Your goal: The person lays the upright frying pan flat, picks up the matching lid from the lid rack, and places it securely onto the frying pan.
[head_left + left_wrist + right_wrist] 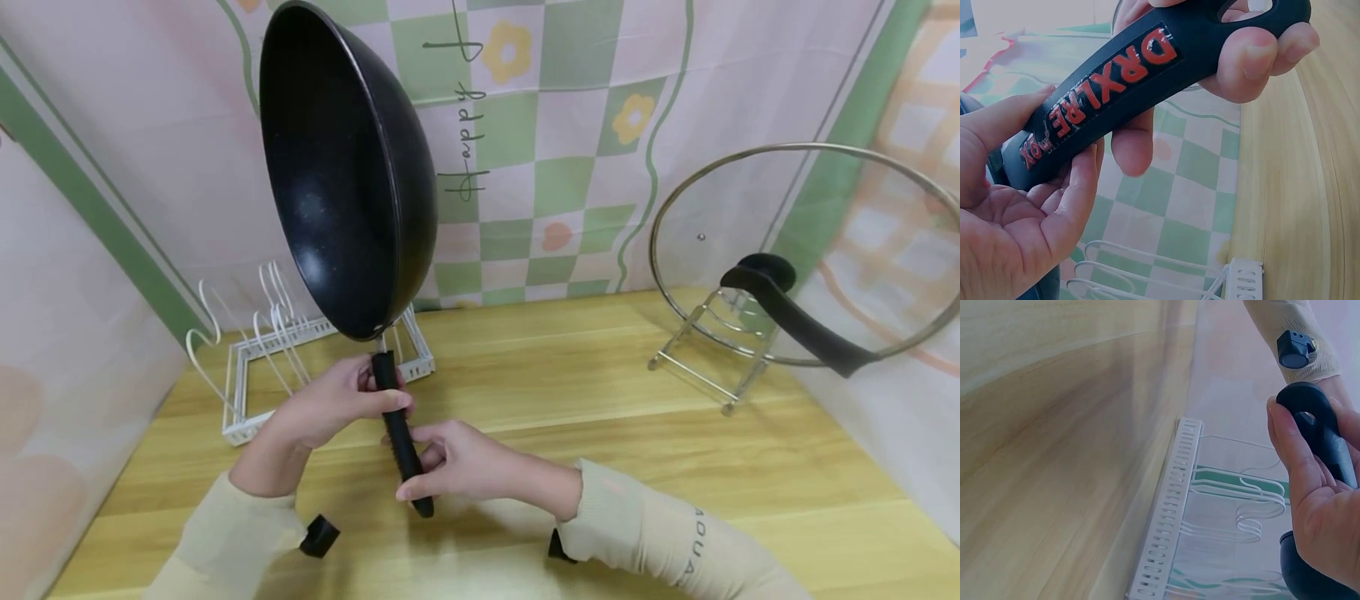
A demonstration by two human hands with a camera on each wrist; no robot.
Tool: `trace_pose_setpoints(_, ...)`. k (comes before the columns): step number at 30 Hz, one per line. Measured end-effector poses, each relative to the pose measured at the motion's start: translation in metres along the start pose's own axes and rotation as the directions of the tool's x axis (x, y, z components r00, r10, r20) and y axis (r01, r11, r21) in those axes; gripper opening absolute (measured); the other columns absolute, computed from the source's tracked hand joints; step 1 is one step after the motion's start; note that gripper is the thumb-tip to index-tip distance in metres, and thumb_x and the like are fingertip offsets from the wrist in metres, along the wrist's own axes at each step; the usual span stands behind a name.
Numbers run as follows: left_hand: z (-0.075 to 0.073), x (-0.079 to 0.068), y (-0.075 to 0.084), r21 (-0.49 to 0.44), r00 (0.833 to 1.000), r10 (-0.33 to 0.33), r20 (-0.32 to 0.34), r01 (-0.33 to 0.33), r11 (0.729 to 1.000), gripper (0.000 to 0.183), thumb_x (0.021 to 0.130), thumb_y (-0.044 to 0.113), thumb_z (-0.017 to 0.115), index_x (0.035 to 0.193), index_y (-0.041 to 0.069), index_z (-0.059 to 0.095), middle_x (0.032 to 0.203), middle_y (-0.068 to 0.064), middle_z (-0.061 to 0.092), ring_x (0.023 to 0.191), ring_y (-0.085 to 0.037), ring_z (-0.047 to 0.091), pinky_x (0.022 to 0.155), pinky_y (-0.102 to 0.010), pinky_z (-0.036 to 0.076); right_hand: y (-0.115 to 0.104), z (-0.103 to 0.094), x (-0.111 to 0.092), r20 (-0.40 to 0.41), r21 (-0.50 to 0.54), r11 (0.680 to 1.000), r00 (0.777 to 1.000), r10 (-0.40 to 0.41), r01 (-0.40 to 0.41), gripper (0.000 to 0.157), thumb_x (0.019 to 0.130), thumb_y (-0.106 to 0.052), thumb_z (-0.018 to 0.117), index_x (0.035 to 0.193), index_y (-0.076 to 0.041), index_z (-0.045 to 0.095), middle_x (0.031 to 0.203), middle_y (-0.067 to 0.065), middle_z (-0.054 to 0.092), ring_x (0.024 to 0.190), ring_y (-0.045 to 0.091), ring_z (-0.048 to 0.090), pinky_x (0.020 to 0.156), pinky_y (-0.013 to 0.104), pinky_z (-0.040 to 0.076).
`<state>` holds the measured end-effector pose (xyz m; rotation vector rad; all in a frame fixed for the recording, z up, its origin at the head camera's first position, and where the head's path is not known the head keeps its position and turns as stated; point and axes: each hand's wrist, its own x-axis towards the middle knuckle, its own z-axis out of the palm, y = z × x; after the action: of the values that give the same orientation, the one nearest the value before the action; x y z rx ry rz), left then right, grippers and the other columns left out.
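A black wok [345, 167] is held up on its side above the table, its hollow facing left and its handle [401, 433] slanting down toward me. My left hand [341, 404] grips that handle near the bowl, thumb across it. Lower down, my right hand [465, 467] pinches the handle close to its end. In the left wrist view, red letters [1110, 81] show along the handle. The right wrist view shows the hanging hole at the handle's tip [1307, 400], with the right hand [1316, 481] around it.
A white wire rack [240, 375] stands on the wooden table [540, 367] at left, partly behind the wok. To the right, a glass lid [795, 183] with a black knob leans on a metal stand [705, 350]. A patterned cloth [562, 100] hangs behind.
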<state>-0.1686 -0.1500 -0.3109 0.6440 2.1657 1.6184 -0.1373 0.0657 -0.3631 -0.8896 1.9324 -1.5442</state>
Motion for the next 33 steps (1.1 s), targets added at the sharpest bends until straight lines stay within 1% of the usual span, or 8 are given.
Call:
trace_pose_setpoints(3, 0.002, 0.001, 0.001, -0.003, 1.000, 0.008, 0.005, -0.008, 1.000, 0.019, 0.095, 0.007, 0.070, 0.104, -0.007, 0.060, 0.089, -0.011, 0.071, 0.081, -0.019, 0.064, 0.077, -0.033, 0.053, 0.001, -0.001, -0.001, 0.000, 0.000, 1.000, 1.000, 0.011, -0.011, 0.051, 0.091, 0.000, 0.075, 0.138, 0.006, 0.058, 0.081, 0.012, 0.076, 0.068, 0.005, 0.068, 0.060, 0.019, 0.047)
trace_pose_setpoints(7, 0.004, 0.003, 0.003, -0.007, 1.000, 0.018, 0.003, -0.018, 1.000, 0.019, 0.094, 0.006, 0.070, 0.103, -0.008, 0.060, 0.088, -0.011, 0.070, 0.081, -0.020, 0.064, 0.078, -0.033, 0.054, 0.001, -0.002, -0.002, -0.009, -0.012, 1.000, 1.000, 0.023, -0.024, 0.051, 0.092, -0.001, 0.075, 0.138, 0.007, 0.057, 0.083, 0.012, 0.076, 0.075, 0.007, 0.071, 0.065, 0.019, 0.051)
trace_pose_setpoints(13, 0.006, 0.006, 0.004, -0.037, 1.000, 0.024, -0.006, -0.025, 0.999, 0.017, 0.094, 0.004, 0.069, 0.102, -0.008, 0.060, 0.086, -0.009, 0.069, 0.080, -0.018, 0.062, 0.077, -0.031, 0.053, 0.002, -0.003, -0.002, -0.003, 0.000, 1.000, 1.000, 0.010, -0.010, 0.051, 0.092, 0.000, 0.075, 0.138, 0.007, 0.056, 0.086, 0.011, 0.076, 0.078, 0.008, 0.072, 0.067, 0.020, 0.055)
trace_pose_setpoints(19, 0.008, 0.008, 0.004, -0.085, 1.000, 0.032, -0.001, -0.032, 0.996, 0.016, 0.094, 0.002, 0.069, 0.102, -0.007, 0.058, 0.087, -0.008, 0.070, 0.082, -0.017, 0.064, 0.077, -0.031, 0.053, 0.001, -0.003, -0.002, -0.006, 0.017, 1.000, 1.000, -0.017, 0.018, 0.051, 0.091, 0.001, 0.075, 0.139, 0.007, 0.056, 0.089, 0.011, 0.077, 0.079, 0.007, 0.073, 0.067, 0.020, 0.054)
trace_pose_setpoints(22, 0.009, 0.009, 0.003, -0.106, 0.999, 0.039, 0.001, -0.038, 0.994, 0.018, 0.094, 0.002, 0.070, 0.103, -0.008, 0.058, 0.087, -0.008, 0.070, 0.081, -0.016, 0.063, 0.075, -0.030, 0.053, 0.001, -0.003, -0.004, -0.005, 0.031, 0.999, 1.000, -0.018, 0.018, 0.051, 0.092, 0.002, 0.074, 0.139, 0.007, 0.055, 0.091, 0.012, 0.076, 0.081, 0.008, 0.072, 0.073, 0.022, 0.057)
trace_pose_setpoints(26, 0.009, 0.010, 0.002, -0.130, 0.999, 0.049, 0.019, -0.046, 0.990, 0.019, 0.094, 0.003, 0.071, 0.104, -0.009, 0.059, 0.088, -0.007, 0.071, 0.081, -0.015, 0.063, 0.072, -0.029, 0.053, 0.002, -0.002, -0.006, 0.009, 0.066, 0.997, 1.000, -0.027, 0.027, 0.050, 0.093, 0.005, 0.070, 0.139, 0.011, 0.051, 0.093, 0.015, 0.075, 0.086, 0.011, 0.073, 0.082, 0.027, 0.058)
trace_pose_setpoints(29, 0.010, 0.011, 0.001, -0.134, 0.998, 0.060, 0.031, -0.055, 0.989, 0.018, 0.094, 0.002, 0.070, 0.104, -0.009, 0.059, 0.088, -0.006, 0.070, 0.081, -0.014, 0.063, 0.072, -0.029, 0.052, 0.002, -0.001, -0.007, 0.015, 0.086, 0.996, 0.999, -0.040, 0.039, 0.049, 0.094, 0.006, 0.068, 0.139, 0.013, 0.050, 0.095, 0.017, 0.074, 0.090, 0.015, 0.073, 0.085, 0.029, 0.058)
trace_pose_setpoints(33, 0.011, 0.012, 0.000, -0.131, 0.997, 0.068, 0.039, -0.063, 0.989, 0.016, 0.095, 0.001, 0.069, 0.103, -0.008, 0.059, 0.087, -0.006, 0.070, 0.081, -0.015, 0.063, 0.073, -0.029, 0.052, 0.004, 0.000, -0.008, 0.012, 0.102, 0.994, 0.999, -0.034, 0.032, 0.048, 0.095, 0.006, 0.067, 0.139, 0.013, 0.049, 0.096, 0.016, 0.074, 0.092, 0.018, 0.073, 0.085, 0.029, 0.058)
